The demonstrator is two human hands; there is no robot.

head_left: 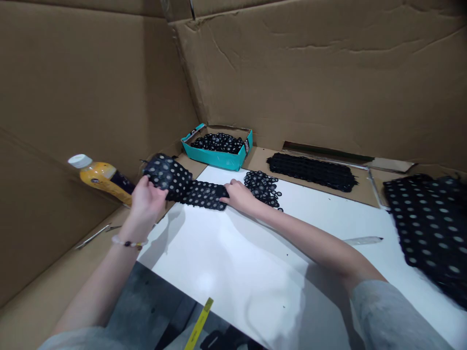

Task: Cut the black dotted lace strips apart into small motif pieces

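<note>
As left hand (149, 198) pinches, dotted strip (204, 194) reaches right hand (239, 195).

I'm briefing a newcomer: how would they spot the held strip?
Find the white tabletop, then the teal box at its far edge. In front, the spotted black strip runs from left hand to right hand, unlike the untouched sheet at far right.

We can pass over bare white tabletop (204, 253) between our forearms (302, 234). Just beside our right hand (239, 194), small round pieces (260, 185) crowd us, with a teal box (215, 158) beyond; left of our left hand (148, 198), a yellow bottle (102, 176) blocks us.
</note>
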